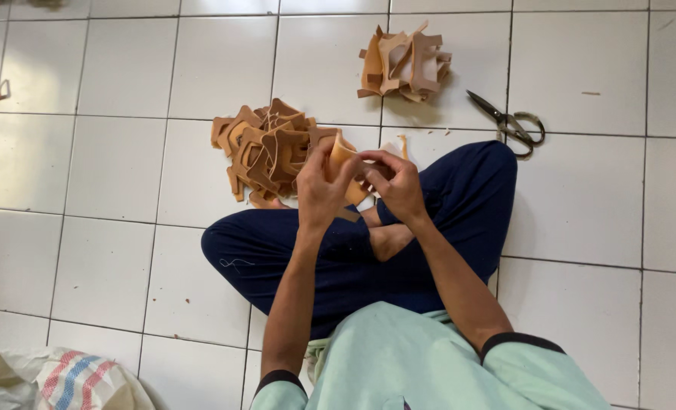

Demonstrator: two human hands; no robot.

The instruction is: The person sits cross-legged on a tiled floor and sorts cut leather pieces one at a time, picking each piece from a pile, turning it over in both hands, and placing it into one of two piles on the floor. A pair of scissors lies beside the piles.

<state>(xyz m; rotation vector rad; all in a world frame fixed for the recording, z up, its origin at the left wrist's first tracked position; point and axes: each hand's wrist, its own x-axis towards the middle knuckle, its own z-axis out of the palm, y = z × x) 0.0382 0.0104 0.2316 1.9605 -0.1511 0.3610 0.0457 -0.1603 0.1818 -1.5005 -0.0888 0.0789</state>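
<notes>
I sit cross-legged on a white tiled floor. My left hand [319, 190] and my right hand [395, 184] both grip one tan leather cut piece [343, 156], bent between the fingers above my knees. Just beyond my hands lies a loose pile of similar tan cut pieces [266, 148] on the floor. A second, tidier stack of tan pieces [404, 64] sits farther away.
Metal scissors [509, 121] lie on the tiles to the right of my knee. A crumpled white sack with red and blue stripes [57, 380] is at the lower left. My dark blue trousers [459, 193] and pale green shirt fill the lower middle.
</notes>
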